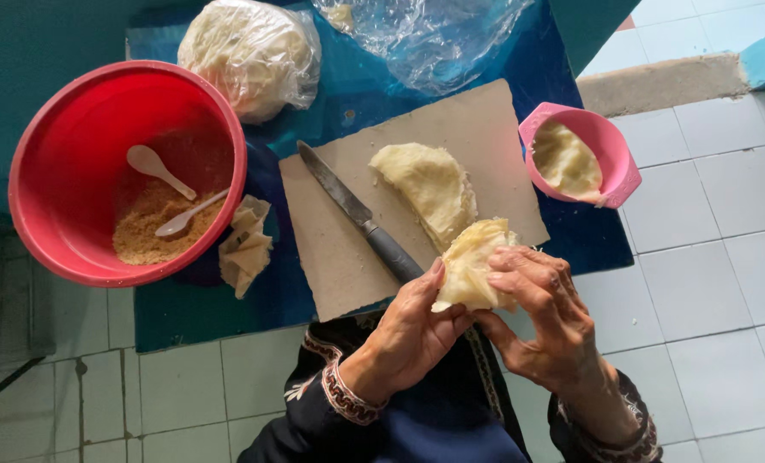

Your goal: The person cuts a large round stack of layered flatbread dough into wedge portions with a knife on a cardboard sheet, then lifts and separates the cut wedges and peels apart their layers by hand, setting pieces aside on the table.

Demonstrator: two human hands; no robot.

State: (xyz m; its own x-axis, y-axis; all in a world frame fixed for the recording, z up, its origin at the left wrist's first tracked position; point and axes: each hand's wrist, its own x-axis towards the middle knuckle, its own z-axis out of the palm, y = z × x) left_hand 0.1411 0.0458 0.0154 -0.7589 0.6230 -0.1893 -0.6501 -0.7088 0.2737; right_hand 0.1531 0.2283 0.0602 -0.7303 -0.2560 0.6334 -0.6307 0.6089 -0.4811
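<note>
Your left hand (412, 330) and right hand (541, 313), low in the frame just right of centre, are what sit closest, and between them you hold a thin folded piece of dough (472, 266) lifted just over the near edge of the brown board (331, 249). Your left fingers are curled under it with the thumb pressed against its side; your right fingers are bent over the top and closed lightly on the fold, so neither hand is open. That sheet looks very thin and its edges are ragged, so a hard pinch from either thumb could likely tear it, and a loose grip could let it sag apart. Watch the knife (361, 219) just beside your left thumb: its handle lies almost touching your hand and the blade points toward the upper left, so a careless reach could knock it off the board or nick you. A second folded dough piece (430, 184) rests on the board just beyond, near enough to get smeared if you set yours down blindly. At right, the small pink bowl (618, 150) of paste sits near the mat's edge and could tip. At left, the red basin (74, 111) with crumbs and two spoons, and at the top a wrapped dough ball (249, 51), stay well apart.
</note>
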